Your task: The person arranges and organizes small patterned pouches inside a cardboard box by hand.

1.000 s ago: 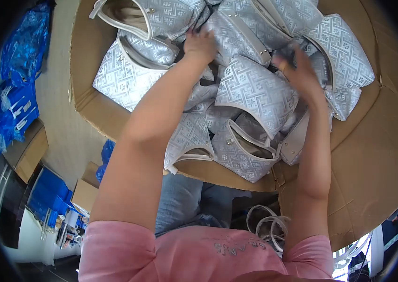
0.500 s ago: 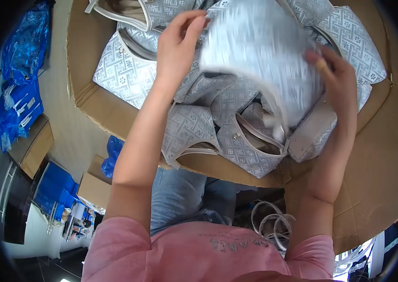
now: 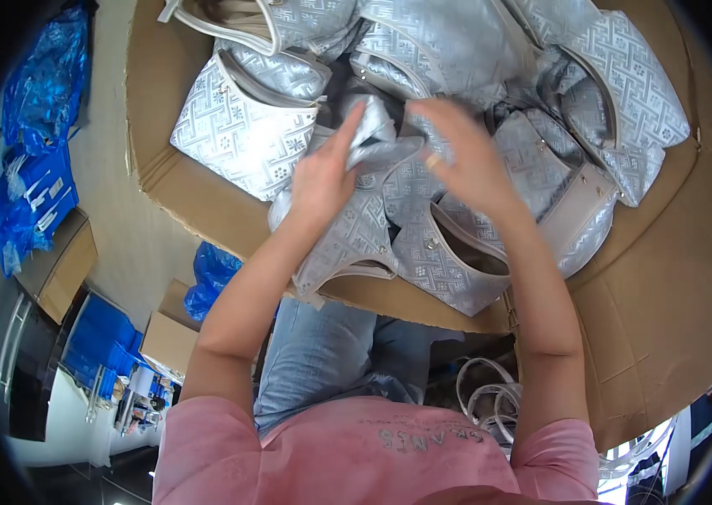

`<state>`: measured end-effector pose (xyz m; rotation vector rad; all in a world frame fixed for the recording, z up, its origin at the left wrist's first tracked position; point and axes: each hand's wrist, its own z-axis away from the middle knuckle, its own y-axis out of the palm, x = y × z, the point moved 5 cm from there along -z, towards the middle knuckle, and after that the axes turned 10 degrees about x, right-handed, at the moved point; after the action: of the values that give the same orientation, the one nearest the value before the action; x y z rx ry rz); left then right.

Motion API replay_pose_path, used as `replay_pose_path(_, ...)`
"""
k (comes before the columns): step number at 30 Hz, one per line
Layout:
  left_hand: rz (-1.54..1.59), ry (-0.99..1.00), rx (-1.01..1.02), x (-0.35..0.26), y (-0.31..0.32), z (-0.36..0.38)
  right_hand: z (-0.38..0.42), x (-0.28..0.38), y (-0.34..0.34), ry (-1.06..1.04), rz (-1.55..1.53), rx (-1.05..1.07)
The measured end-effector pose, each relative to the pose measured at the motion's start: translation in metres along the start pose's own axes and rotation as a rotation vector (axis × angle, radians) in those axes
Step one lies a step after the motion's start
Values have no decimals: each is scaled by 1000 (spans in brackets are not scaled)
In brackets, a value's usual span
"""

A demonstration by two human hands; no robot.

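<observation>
Silver-grey patterned handbags with pale trim fill a large cardboard box. My left hand lies over the bags in the middle, a finger stretched up beside a crumpled silvery piece; its other fingers are partly hidden. Facing it, my right hand is blurred by motion, thumb and fingers apart, with nothing seen between them. Below the hands sit one handbag and another handbag with its mouth gaping. A bright handbag is on the left, and a large handbag lies at the far side.
The box's right flap is folded outward. Blue plastic bags hang at the left, and another blue plastic bag is beside a small carton. Coiled clear tubing or strap lies under the box edge.
The handbag that was moving between my hands now lies at the far side of the pile, out of them. Both hands have come nearer my body and closer together.
</observation>
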<state>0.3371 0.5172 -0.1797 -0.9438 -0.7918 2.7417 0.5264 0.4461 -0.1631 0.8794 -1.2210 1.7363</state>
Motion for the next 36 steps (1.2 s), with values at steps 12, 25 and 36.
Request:
replay_pose_path(12,104,264,157,-6,-37,31,35,-6,48,131,-227,-74)
replay_pose_path(25,807,69,254,55,-69,43,59,3,-62,92,-771,-227)
replay_pose_path(36,1470,-64,-297,79,-78,82,-22,-4,-151,202,-201,-443)
